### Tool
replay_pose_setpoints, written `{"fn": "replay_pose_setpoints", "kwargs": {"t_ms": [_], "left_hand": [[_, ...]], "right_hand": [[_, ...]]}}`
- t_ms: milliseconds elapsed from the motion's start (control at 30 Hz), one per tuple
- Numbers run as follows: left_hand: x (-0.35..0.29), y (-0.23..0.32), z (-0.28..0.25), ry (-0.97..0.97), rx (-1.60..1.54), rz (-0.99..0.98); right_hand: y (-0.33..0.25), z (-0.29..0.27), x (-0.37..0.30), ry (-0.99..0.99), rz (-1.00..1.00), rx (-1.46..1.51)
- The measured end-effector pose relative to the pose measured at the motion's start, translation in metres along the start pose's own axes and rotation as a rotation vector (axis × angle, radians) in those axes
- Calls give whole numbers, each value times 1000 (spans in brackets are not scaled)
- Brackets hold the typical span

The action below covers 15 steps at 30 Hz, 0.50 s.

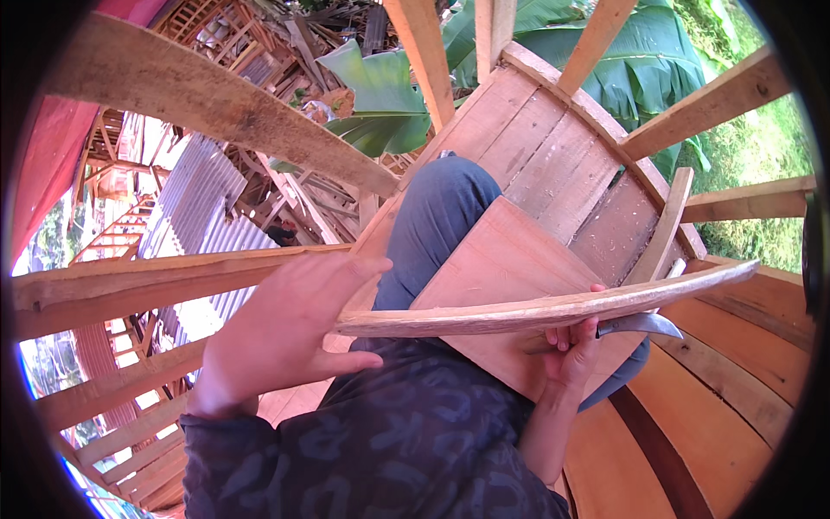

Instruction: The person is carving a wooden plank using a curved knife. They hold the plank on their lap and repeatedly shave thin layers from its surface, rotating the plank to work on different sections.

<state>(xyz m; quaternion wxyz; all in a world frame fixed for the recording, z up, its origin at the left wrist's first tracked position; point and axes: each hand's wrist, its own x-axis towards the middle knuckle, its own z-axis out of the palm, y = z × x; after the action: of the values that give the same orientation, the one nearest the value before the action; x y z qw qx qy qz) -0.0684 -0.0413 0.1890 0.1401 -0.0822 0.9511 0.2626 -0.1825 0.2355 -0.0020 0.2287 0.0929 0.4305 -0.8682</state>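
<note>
A long, slightly bowed wooden strip (519,313) lies crosswise in front of my body, its right end higher than its left. My left hand (290,324) is at the strip's left end with thumb and fingers spread apart; whether it touches the end I cannot tell. My right hand (572,348) is closed beneath the strip's right half, with a fingertip showing above it. It holds a knife (640,324) whose curved blade points right, below the strip. A flat wooden board (510,251) rests across my lap, partly hidden by the strip.
Wooden slats and posts (216,104) surround me on a plank platform (562,164). A narrow wooden piece (664,229) leans at the right. Beyond the slats are corrugated sheets (194,216), piled timber and large green leaves (622,60).
</note>
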Motion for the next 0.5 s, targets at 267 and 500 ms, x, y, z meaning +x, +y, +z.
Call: {"fn": "replay_pose_setpoints", "kwargs": {"t_ms": [267,500], "left_hand": [[-15,-28,-14,-26,26,-98],[-16,-31,-6,-237,-81,24]], "right_hand": [[-10,-9,1,-80,-103,-113],[-19,-11,6,-111,-140,-139]]}}
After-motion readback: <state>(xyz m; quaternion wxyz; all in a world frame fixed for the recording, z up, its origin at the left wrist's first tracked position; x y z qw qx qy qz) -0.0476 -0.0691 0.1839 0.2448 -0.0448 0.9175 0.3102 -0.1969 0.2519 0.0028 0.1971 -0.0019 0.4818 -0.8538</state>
